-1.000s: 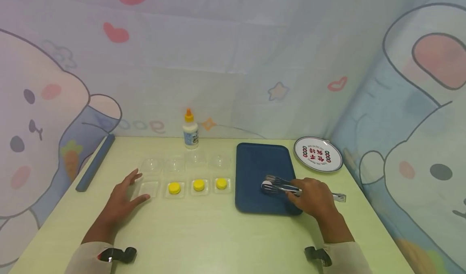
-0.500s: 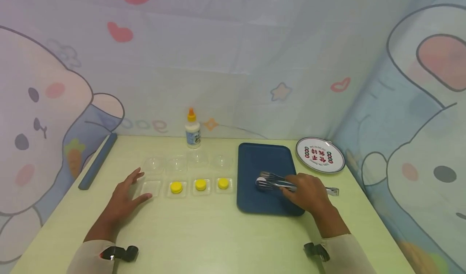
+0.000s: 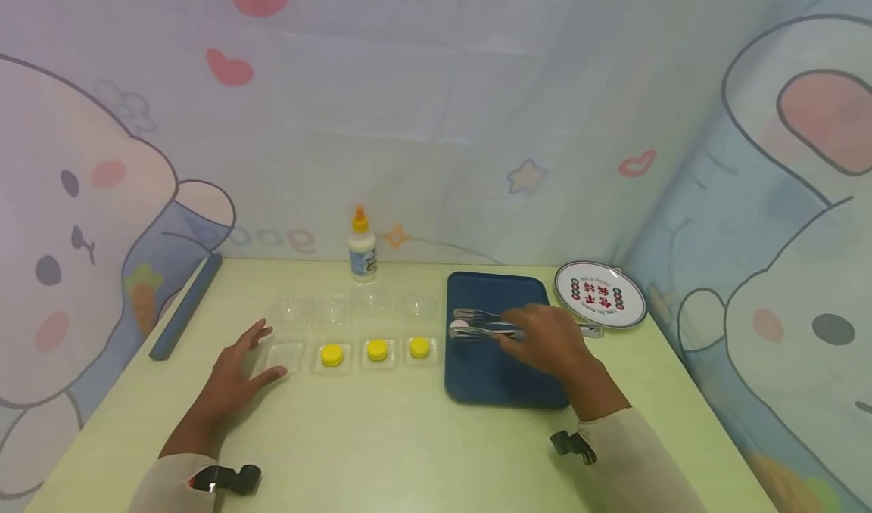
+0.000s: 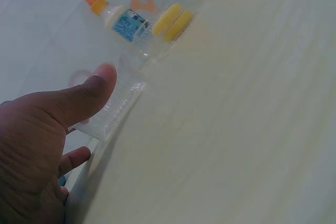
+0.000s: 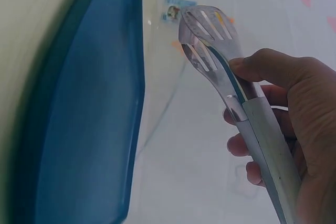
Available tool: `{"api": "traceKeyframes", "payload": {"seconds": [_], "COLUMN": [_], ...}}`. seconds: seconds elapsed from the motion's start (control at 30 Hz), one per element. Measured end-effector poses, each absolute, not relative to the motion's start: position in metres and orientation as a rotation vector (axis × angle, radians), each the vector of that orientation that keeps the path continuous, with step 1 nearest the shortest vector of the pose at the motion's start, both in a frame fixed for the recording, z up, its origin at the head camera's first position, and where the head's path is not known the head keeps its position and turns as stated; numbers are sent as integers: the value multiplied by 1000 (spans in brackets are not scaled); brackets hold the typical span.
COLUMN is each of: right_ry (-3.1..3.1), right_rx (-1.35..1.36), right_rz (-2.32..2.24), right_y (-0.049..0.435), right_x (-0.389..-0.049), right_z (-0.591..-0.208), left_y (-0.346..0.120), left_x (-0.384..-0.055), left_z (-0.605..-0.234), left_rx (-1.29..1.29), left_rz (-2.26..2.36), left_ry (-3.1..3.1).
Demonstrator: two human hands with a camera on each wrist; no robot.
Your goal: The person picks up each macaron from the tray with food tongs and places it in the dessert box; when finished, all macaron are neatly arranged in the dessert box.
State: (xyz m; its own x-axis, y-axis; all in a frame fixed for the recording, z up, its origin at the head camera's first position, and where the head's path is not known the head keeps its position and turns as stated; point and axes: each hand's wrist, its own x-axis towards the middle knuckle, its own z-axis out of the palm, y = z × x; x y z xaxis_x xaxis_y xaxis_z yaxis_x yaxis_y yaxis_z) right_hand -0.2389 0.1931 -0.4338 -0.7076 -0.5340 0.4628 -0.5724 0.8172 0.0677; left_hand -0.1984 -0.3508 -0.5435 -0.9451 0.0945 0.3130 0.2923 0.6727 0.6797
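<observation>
In the head view my right hand (image 3: 545, 339) grips metal serving tongs (image 3: 477, 333) over the left side of the dark blue tray (image 3: 504, 384). A pale, pinkish round piece (image 3: 459, 324) sits between the slotted tong heads, mostly covered by them. My left hand (image 3: 235, 373) lies at the left of an empty clear plastic box (image 3: 284, 356), thumb and fingers spread beside it. To its right stand three clear boxes, each with a yellow macaron (image 3: 331, 355) in its base. Clear domed lids (image 3: 334, 312) lie behind the bases. The left wrist view shows the thumb (image 4: 105, 80) overlapping the box.
A white glue-type bottle (image 3: 362, 252) with an orange tip stands at the back by the curtain. Right of the tray lies a round printed plate (image 3: 599, 295). A grey-blue roll (image 3: 185, 307) lies along the table's left edge.
My right hand has moved left and slightly away from me over the tray, carrying the tongs with the pale piece. The left hand has stayed by the box. The head view shifted slightly.
</observation>
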Motion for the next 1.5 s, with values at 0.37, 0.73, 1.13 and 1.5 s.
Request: {"api": "traceKeyframes", "payload": {"seconds": [0.37,0.73,1.13,1.5], "right_ry": [-2482,-2497,-2523,-2516], "right_rx": [908,956,985,952], "right_rz": [121,124,115,53], "right_y": [153,116,63,8], "right_x": [-249,-258,-252,-250], "right_z": [-421,-418,-424,-432], "left_y": [-348,-349,-347,-348], "left_x": [-203,-204,-205,-204], "left_z": [-540,-540,-539,-539], "left_rx": [-300,-297,-293,-326], "left_rz": [-1097,-1095,-1110,-1068], "left_ry": [-2656,-2671,-2668,-2648]}}
